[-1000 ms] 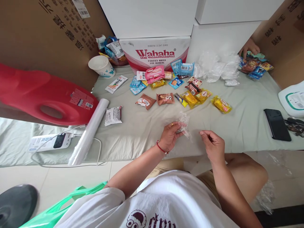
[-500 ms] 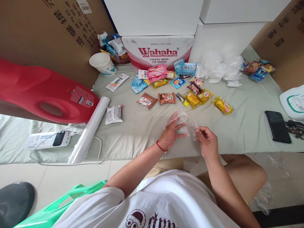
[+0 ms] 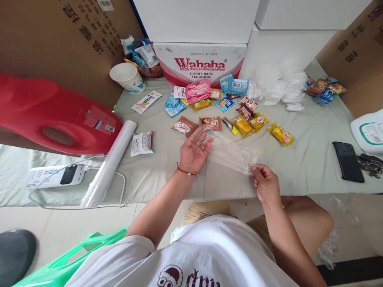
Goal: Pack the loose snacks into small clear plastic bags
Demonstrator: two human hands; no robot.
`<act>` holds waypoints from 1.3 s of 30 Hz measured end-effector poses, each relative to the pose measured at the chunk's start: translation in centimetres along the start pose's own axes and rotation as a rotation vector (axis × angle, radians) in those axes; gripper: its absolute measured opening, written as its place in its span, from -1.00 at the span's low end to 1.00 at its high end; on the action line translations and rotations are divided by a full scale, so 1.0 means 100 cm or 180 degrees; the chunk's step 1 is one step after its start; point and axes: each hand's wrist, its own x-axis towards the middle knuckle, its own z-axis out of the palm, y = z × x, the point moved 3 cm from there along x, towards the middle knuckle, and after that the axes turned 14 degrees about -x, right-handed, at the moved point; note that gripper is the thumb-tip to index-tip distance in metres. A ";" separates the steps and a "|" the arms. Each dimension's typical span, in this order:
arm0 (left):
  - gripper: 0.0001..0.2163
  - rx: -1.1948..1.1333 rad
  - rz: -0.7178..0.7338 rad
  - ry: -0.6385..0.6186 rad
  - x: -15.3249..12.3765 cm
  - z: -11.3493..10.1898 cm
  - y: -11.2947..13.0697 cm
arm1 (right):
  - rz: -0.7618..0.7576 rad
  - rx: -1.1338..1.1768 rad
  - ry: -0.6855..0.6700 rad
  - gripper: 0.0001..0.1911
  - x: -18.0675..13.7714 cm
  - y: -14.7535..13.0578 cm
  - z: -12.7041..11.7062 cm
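A clear plastic bag is stretched between my two hands above the grey cloth. My right hand pinches its near corner with closed fingers. My left hand lies palm up with fingers spread under the bag's far end, touching it. Just beyond lie two brown snack packets and yellow snack packets. A white packet rests to the left.
A Wahaha box, a paper cup, crumpled clear bags, more snacks at the far right, a red jug, a film roll, a power bank, a black phone and a green bag surround me.
The crumpled bag has been pulled out flat. My left hand moved up and left and opened palm up; my right hand stayed low, still pinching the bag.
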 end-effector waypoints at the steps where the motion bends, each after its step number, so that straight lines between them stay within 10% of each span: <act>1: -0.66 0.0003 0.0128 -0.0011 0.003 -0.002 0.004 | 0.0015 -0.0014 0.0031 -0.55 0.000 0.001 -0.002; 9: -0.93 0.2208 0.1402 -0.0605 0.000 -0.009 0.004 | 0.0055 -0.1090 -0.0488 -0.54 -0.004 0.011 -0.047; 14: -0.63 0.2614 0.1634 -0.0687 -0.003 -0.011 -0.004 | -0.0943 -0.2104 0.0751 -0.64 0.030 -0.038 -0.073; 20: -0.51 0.2206 0.1747 -0.0677 0.003 -0.019 -0.004 | -0.2119 -0.2085 -0.0290 -0.75 0.084 -0.084 0.036; 26: -0.57 0.1866 0.1658 -0.0522 0.004 -0.021 -0.005 | -0.1901 -0.1907 -0.0875 -0.76 0.104 -0.081 0.126; 32: -0.50 0.1982 0.1571 0.0058 0.009 -0.010 0.003 | -0.1882 -0.1436 -0.1173 -0.82 0.096 -0.073 0.134; 39: -0.86 0.2013 0.1134 0.0082 0.027 -0.008 0.007 | -0.2187 -0.1356 -0.1074 -0.80 0.080 -0.083 0.122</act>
